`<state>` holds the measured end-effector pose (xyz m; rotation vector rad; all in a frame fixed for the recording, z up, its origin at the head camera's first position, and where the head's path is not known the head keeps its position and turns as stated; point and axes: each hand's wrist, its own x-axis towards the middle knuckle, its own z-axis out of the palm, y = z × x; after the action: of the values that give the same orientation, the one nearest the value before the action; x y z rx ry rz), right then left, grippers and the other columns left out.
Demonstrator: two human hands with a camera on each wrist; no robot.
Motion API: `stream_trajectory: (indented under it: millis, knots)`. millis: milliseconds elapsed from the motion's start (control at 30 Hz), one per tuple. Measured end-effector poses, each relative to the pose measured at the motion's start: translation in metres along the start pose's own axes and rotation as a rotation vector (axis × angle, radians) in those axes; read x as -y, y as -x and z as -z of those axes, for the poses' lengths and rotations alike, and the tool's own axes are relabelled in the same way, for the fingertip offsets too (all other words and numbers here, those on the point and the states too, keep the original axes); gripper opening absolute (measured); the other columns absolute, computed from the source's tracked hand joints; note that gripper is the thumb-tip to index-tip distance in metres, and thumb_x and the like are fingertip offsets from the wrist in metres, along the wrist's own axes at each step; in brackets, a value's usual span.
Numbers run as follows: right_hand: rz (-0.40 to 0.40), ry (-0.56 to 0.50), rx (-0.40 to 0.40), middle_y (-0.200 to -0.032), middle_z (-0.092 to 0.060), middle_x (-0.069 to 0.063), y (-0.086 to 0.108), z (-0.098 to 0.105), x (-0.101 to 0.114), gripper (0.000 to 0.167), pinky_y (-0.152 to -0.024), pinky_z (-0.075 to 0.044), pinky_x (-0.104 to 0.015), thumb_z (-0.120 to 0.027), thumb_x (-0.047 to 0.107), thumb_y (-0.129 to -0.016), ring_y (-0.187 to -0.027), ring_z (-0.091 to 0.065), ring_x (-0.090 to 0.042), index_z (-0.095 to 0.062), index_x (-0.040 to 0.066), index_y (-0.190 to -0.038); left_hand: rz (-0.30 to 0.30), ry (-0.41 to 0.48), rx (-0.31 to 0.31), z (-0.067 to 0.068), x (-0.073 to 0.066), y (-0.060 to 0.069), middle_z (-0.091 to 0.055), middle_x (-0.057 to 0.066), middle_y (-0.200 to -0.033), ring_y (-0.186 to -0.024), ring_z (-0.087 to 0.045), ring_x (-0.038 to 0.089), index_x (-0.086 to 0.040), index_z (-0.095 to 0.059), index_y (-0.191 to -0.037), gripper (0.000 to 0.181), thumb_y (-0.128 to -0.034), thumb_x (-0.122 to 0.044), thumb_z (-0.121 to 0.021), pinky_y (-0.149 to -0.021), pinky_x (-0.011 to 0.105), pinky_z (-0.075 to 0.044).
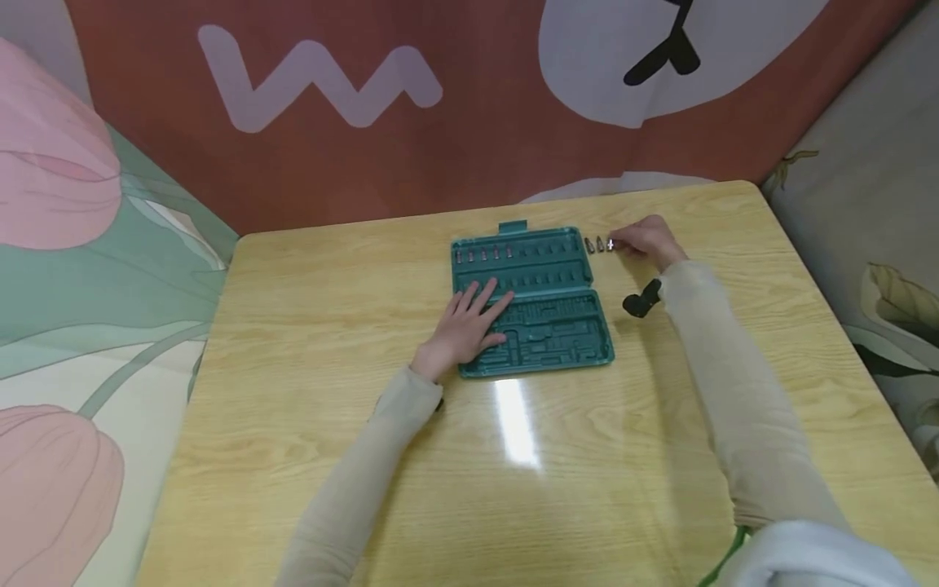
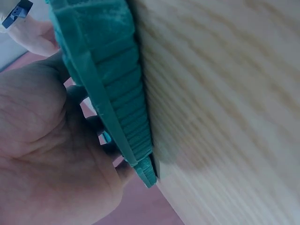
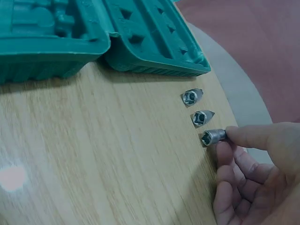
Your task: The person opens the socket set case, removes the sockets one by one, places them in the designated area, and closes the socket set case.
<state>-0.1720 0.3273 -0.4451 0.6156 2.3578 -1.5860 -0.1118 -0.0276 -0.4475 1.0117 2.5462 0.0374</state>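
Observation:
An open green case (image 1: 553,326) lies on the table, with several small bits (image 1: 484,254) standing in the upper left of its lid. The left hand (image 1: 464,328) rests spread over the case's left side; in the left wrist view its palm (image 2: 51,145) is beside the case wall (image 2: 117,89). Right of the case, three small metal sockets lie in a row. The right hand (image 1: 649,240) pinches the rightmost socket (image 3: 213,137) between thumb and forefinger, the other fingers curled below (image 3: 239,183). Two sockets (image 3: 191,97) (image 3: 202,118) lie beside it, untouched.
The wooden table (image 1: 308,342) reaches a red patterned cloth (image 1: 352,179) behind its back edge. A black wrist camera (image 1: 641,300) hangs under the right forearm. Floral fabric (image 1: 59,326) is at the left.

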Motion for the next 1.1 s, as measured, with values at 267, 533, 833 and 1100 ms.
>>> stream_trajectory:
  millis: [267, 533, 833, 1100]
  knots:
    - [0.038, 0.04, -0.111, -0.063, -0.065, 0.001, 0.003, -0.011, 0.001, 0.019, -0.056, -0.047, -0.027, -0.069, 0.016, -0.088, -0.058, -0.056, -0.013, -0.075, -0.001, -0.084, 0.007, -0.004, 0.006, 0.0, 0.0, 0.001, 0.008, 0.006, -0.161, -0.146, 0.004, 0.031, -0.028, -0.001, -0.156, 0.069, -0.1013, -0.05, -0.036, -0.116, 0.048, -0.004]
    - [0.068, 0.074, -0.099, -0.061, -0.065, 0.0, 0.006, -0.01, 0.0, 0.023, -0.055, -0.046, -0.028, -0.066, 0.015, -0.089, -0.056, -0.054, -0.014, -0.075, 0.0, -0.073, 0.004, 0.009, 0.018, 0.001, 0.0, 0.001, 0.01, 0.006, -0.161, -0.146, 0.006, 0.031, -0.028, 0.0, -0.156, 0.068, -0.1017, -0.049, -0.035, -0.116, 0.048, -0.002]
    - [0.032, 0.011, -0.076, -0.056, -0.061, -0.001, 0.007, -0.007, 0.0, 0.032, -0.06, -0.043, -0.03, -0.066, 0.018, -0.091, -0.049, -0.045, -0.014, -0.071, 0.004, -0.063, 0.001, 0.02, 0.014, 0.001, 0.001, -0.001, 0.01, 0.006, -0.161, -0.146, 0.007, 0.03, -0.028, -0.001, -0.157, 0.069, -0.1015, -0.049, -0.037, -0.116, 0.048, -0.001]
    - [0.069, 0.04, -0.114, -0.049, -0.054, 0.0, 0.005, -0.008, -0.006, 0.037, -0.06, -0.042, -0.031, -0.065, 0.014, -0.087, -0.047, -0.042, -0.014, -0.06, 0.009, -0.051, 0.002, 0.024, 0.018, 0.0, 0.001, 0.0, 0.011, 0.005, -0.161, -0.146, 0.007, 0.03, -0.029, 0.0, -0.156, 0.069, -0.1014, -0.049, -0.036, -0.116, 0.048, -0.001]
